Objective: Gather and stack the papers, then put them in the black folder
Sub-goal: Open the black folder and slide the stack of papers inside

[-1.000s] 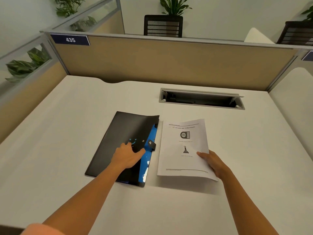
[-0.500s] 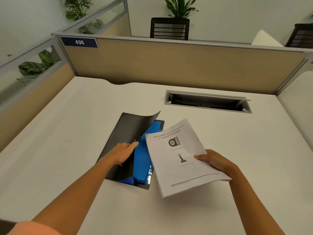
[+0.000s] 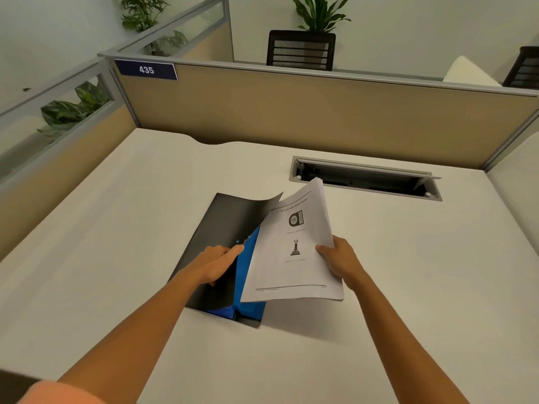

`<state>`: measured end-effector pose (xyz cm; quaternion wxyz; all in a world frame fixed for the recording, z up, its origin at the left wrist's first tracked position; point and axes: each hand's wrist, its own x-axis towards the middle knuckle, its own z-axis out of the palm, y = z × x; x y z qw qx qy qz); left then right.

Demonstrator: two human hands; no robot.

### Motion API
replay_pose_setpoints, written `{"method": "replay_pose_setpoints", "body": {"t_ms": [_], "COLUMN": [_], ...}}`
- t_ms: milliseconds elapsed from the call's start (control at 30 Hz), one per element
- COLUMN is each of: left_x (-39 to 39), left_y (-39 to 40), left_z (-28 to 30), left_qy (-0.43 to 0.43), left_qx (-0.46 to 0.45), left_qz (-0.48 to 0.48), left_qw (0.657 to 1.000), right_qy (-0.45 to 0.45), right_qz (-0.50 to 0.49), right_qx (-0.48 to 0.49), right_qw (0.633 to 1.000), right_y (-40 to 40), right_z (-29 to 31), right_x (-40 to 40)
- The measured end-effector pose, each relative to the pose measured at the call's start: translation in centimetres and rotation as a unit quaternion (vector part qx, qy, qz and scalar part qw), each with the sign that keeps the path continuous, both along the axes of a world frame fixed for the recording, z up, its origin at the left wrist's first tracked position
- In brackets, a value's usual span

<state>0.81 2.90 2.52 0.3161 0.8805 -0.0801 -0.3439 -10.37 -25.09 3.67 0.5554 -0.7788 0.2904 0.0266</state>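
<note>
White desk (image 3: 122, 258) inside a cubicle, tan partition ahead, a cable tray (image 3: 366, 179) sunk into the surface beyond my hands. On the desk lies the black folder (image 3: 213, 228), its long axis running away from me and leaning a little to the right. My left hand (image 3: 214, 265) pinches the free edge of the front cover and holds it curled up, so the blue inner pocket (image 3: 243, 275) shows along the right side. My right hand (image 3: 339, 258) grips the stack of papers (image 3: 291, 252) at its right edge, thumb on top, fingers hidden beneath. The stack hangs tilted above the desk, its left edge already overlapping the blue pocket, its far corner near the raised cover's tip. The opening lies to the left of my right hand, so I judge the coming move to be a leftward slide under the lifted cover. The stack's long axis sits roughly parallel with the folder's, perhaps turned slightly; I would square it before pushing in, or a corner may catch the pocket lip.
</note>
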Motion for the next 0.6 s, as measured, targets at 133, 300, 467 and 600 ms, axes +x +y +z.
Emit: {"method": "replay_pose_setpoints", "body": {"t_ms": [133, 300, 467, 600], "left_x": [0.0, 0.1, -0.2, -0.6], "left_y": [0.2, -0.1, -0.6, -1.4], "left_z": [-0.1, -0.4, -0.2, -0.3], "left_qy": [-0.002, -0.038, -0.086, -0.126], "left_qx": [0.000, 0.023, 0.052, 0.083], "left_qz": [-0.001, -0.009, -0.034, -0.046], "left_qw": [1.000, 0.999, 0.994, 0.987], "right_qy": [-0.022, -0.036, -0.041, -0.031], "right_qz": [0.002, -0.024, -0.037, -0.032], "right_qx": [-0.048, -0.043, -0.033, -0.003], "right_qw": [0.999, 0.998, 0.998, 0.999], "right_y": [1.3, 2.9, 5.0, 6.7], "right_z": [-0.5, -1.1, -1.7, -1.8], "right_x": [0.1, -0.4, -0.3, -0.2]}}
